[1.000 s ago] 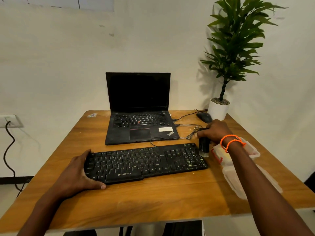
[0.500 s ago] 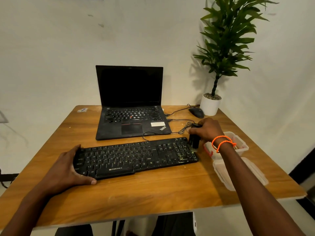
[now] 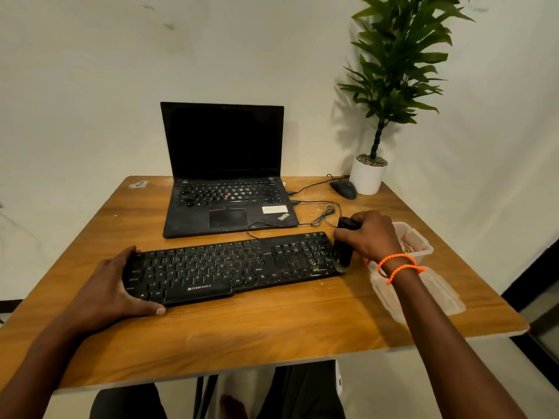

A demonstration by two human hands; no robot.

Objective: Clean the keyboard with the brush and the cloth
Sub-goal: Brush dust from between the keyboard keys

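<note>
A black keyboard point(image 3: 230, 267) lies across the middle of the wooden table point(image 3: 272, 328). My left hand point(image 3: 115, 290) holds its left end, thumb along the front edge and fingers over the corner. My right hand point(image 3: 370, 237) grips a black brush point(image 3: 343, 247) upright, its pale bristles down on the keyboard's right end by the number pad. No cloth shows in the frame.
An open black laptop point(image 3: 223, 173) stands behind the keyboard, with cables and a black mouse point(image 3: 343, 189) to its right. A potted plant point(image 3: 367, 173) fills the far right corner. A clear plastic box point(image 3: 414, 240) and its lid point(image 3: 423, 297) lie under my right wrist.
My right hand has brought the brush from just off the keyboard's right end onto its right edge. The view has shifted down and right. My left hand keeps its hold.
</note>
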